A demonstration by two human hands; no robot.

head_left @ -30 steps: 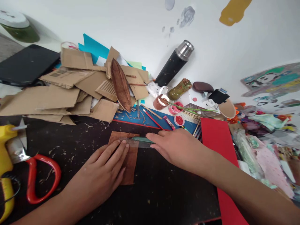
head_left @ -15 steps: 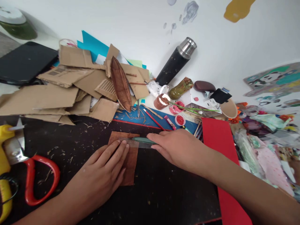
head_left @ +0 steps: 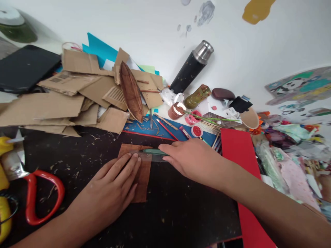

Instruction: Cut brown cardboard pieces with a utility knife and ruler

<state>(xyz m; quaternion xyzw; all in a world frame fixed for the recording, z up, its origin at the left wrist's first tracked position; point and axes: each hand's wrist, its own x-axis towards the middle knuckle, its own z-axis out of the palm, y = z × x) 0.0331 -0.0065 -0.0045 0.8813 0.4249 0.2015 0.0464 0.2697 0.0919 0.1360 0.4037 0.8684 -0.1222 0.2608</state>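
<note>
On the dark tabletop lies a flat reddish-brown rectangular piece (head_left: pixel 142 186), perhaps painted card. Across its upper part runs a clear ruler (head_left: pixel 156 158). My left hand (head_left: pixel 113 186) rests flat on both, its fingers stretched out and the fingertips pressing on the ruler. A green craft knife (head_left: pixel 152 151) is gripped in my right hand (head_left: pixel 190 162), its front end pointing left along the ruler's upper edge. The blade tip is too small to make out.
Red-handled scissors (head_left: pixel 60 193) and a yellow glue gun (head_left: pixel 5 206) lie at the left. Cardboard scraps (head_left: pixel 51 106) and a brown boat-shaped piece (head_left: pixel 131 91) pile up behind. A black flask (head_left: pixel 188 70), paint jar (head_left: pixel 176 111) and red sheet (head_left: pixel 236 148) are farther right.
My right hand and the craft knife have slid slightly left along the ruler. My left hand keeps its place on the brown piece. The whole view has shifted a little.
</note>
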